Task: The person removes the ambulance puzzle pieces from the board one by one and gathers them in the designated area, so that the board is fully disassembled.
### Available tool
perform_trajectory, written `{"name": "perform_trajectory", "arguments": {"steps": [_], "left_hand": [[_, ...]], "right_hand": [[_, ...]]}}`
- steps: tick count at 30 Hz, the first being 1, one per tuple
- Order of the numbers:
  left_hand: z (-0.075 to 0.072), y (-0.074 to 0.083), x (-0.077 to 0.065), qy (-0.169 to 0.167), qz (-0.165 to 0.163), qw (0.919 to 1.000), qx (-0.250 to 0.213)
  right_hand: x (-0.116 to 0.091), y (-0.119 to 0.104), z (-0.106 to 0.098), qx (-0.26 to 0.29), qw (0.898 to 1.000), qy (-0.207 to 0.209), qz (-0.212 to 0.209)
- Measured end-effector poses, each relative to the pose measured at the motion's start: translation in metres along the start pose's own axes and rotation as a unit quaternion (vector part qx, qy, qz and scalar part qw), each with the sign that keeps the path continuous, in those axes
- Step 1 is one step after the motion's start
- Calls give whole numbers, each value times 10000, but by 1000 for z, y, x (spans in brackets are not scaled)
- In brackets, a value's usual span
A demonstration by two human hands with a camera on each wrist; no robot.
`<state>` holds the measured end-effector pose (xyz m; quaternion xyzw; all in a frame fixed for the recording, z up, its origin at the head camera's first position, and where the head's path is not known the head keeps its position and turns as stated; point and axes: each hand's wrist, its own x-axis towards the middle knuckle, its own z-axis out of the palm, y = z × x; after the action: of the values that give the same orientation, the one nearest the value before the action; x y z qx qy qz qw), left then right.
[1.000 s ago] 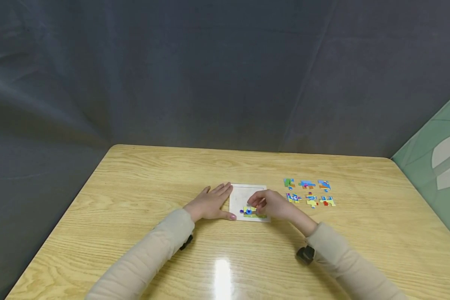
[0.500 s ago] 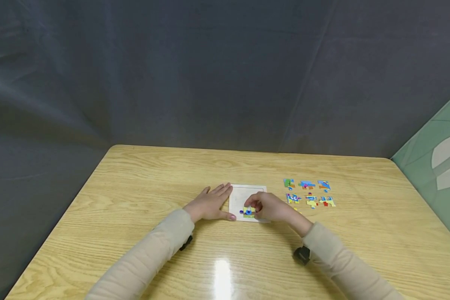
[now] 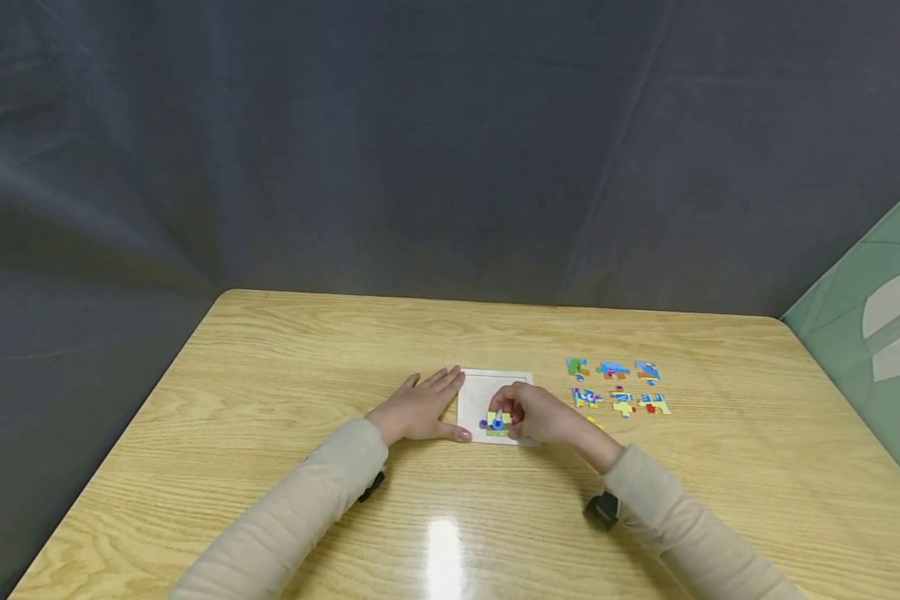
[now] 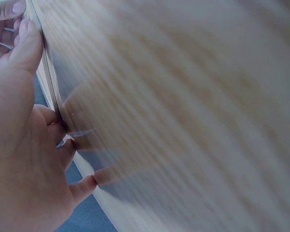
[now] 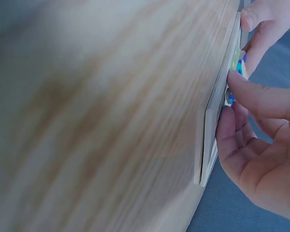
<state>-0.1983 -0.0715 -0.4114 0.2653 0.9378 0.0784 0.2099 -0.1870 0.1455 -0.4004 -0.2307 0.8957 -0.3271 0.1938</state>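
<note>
A white square puzzle board lies flat on the table. Spread fingers of my left hand rest along its left edge, the thumb at the lower left corner. My right hand is over the board's lower right part, thumb and index finger pinching a colourful jigsaw piece with yellow, blue and green on it. Seen from the right wrist, the right thumb and curled fingers close in on blue and green bits of the piece at the board. My right hand hides the lower right corner area.
Several loose jigsaw pieces lie in two rows right of the board. A yellow bit of another piece shows beside the right wrist. A dark curtain stands behind the wooden table, and a green patterned panel at right.
My right hand has shifted slightly left and down over the board, its fingers coming onto the jigsaw piece. A yellow bit beside the right wrist has come into view. The left hand stays put.
</note>
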Motion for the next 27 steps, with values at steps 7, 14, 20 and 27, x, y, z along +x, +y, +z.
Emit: {"name": "perform_trajectory", "arguments": {"steps": [7,14,20,27], "left_hand": [[0,0,0,34,7,10000,-8],[1,-1,1,37,28,10000,27],[-1,0,1,7,5,10000,5],[0,0,1,-18,2,10000,-25]], "right_hand": [[1,0,0,-2,9998,9,-196],[-2,-3,-3,-77,9996,34,-274],[-4,-5,-8,154,9995,-80,-271],[-7,-5,-12,467,9989,-96,-20]]}}
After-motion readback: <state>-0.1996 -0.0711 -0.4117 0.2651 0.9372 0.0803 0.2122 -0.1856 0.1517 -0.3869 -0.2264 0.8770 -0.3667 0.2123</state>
